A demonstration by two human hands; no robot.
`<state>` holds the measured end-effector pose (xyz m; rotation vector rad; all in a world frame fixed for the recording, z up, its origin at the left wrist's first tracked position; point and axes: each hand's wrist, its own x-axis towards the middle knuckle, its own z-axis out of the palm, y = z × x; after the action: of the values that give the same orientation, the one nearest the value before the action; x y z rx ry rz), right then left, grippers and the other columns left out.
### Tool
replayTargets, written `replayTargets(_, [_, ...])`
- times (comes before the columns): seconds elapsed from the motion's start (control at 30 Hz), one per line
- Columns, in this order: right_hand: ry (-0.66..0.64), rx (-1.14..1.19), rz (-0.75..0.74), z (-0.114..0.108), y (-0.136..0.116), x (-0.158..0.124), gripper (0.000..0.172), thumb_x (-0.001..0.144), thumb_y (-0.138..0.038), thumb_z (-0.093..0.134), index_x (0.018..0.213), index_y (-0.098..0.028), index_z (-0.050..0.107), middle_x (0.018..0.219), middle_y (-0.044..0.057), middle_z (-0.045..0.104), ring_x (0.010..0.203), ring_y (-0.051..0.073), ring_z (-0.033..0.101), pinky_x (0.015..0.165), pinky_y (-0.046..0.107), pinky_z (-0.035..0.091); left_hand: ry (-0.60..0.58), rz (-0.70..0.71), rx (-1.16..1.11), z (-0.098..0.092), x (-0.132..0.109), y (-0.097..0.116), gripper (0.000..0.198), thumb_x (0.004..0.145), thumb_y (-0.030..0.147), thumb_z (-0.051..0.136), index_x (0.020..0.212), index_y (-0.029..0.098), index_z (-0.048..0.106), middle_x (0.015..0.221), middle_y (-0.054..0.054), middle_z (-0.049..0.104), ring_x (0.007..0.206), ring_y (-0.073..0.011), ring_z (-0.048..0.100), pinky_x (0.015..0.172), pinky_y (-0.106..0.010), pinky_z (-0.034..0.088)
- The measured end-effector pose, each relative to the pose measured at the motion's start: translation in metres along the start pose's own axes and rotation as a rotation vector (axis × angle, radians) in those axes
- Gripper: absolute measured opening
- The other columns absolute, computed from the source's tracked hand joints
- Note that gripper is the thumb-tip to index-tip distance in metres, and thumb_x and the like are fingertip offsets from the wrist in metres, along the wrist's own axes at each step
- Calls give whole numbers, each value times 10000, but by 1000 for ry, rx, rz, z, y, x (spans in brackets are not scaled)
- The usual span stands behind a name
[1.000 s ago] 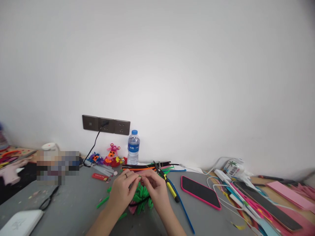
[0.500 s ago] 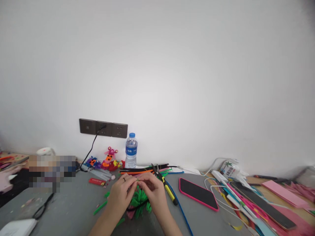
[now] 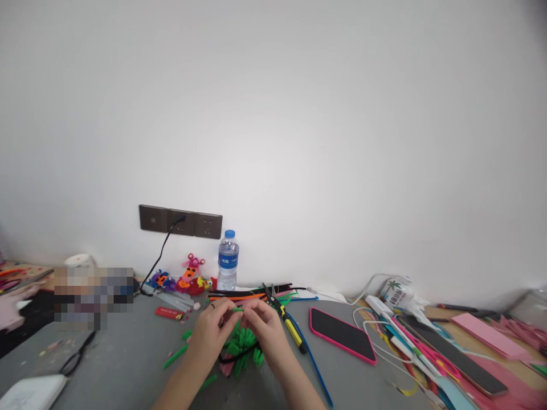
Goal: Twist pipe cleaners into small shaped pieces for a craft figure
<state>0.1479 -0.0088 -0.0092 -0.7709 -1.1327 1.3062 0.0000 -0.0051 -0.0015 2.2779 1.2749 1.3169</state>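
Observation:
My left hand point(image 3: 216, 324) and my right hand point(image 3: 261, 323) meet near the middle of the table, fingertips almost together. Both are closed in a pinch on a short green pipe cleaner point(image 3: 237, 310), of which only a bit shows between the fingers. Below and between my wrists lies a pile of green pipe cleaner pieces point(image 3: 241, 344), with a black strip and something pink among them. Loose green pieces point(image 3: 175, 357) lie left of my left wrist. Just beyond my right hand are pliers with yellow and black handles point(image 3: 293, 331).
A water bottle point(image 3: 228, 262) stands by the wall, beside small pipe cleaner figures point(image 3: 188, 279). Black and orange pipe cleaners point(image 3: 248, 295) lie behind my hands. To the right are a pink-edged phone point(image 3: 342, 335), a blue pipe cleaner point(image 3: 314, 364) and white cables. A red packet point(image 3: 168, 313) lies left.
The green pipe cleaner shows more between my fingertips, which are slightly further apart. The view has shifted a little; the other things stay put.

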Motion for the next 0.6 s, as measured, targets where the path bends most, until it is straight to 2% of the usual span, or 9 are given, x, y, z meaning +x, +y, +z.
replayTargets(0.13, [6,28,40,0,4,1,296,719,-450,724,719,-171,625,637,-21,562,549,107,490,562,223,393,-25,54,-32,-1,-1,1,207,923,292,442,792,216,584,786,-24,642,724,-182,618,622,-258,470])
replayTargets(0.27, [32,-29,17,-1,2,1,330,730,-478,704,717,-160,614,602,-30,526,536,102,462,549,217,365,-44,40,-42,2,-2,-2,144,911,270,473,859,218,597,814,-25,642,714,-176,607,631,-265,480])
replayTargets(0.33, [28,-52,20,-1,0,1,347,740,-494,688,716,-157,609,592,-32,514,536,102,456,549,216,359,-20,23,-54,3,-2,-3,110,896,268,502,923,221,598,832,-20,643,690,-164,600,626,-262,487])
replayTargets(0.5, [27,-92,0,4,-6,-1,349,756,-502,668,703,-163,601,588,-36,506,539,107,461,548,218,366,43,57,-85,2,0,-3,98,881,255,517,879,221,609,837,-13,639,697,-153,604,622,-249,500])
replayTargets(0.6, [28,-111,-10,5,-7,-1,348,745,-503,677,700,-166,605,583,-36,512,531,111,464,540,223,374,70,67,-92,1,0,-2,115,891,267,512,941,228,608,848,-19,644,707,-157,610,621,-252,506])
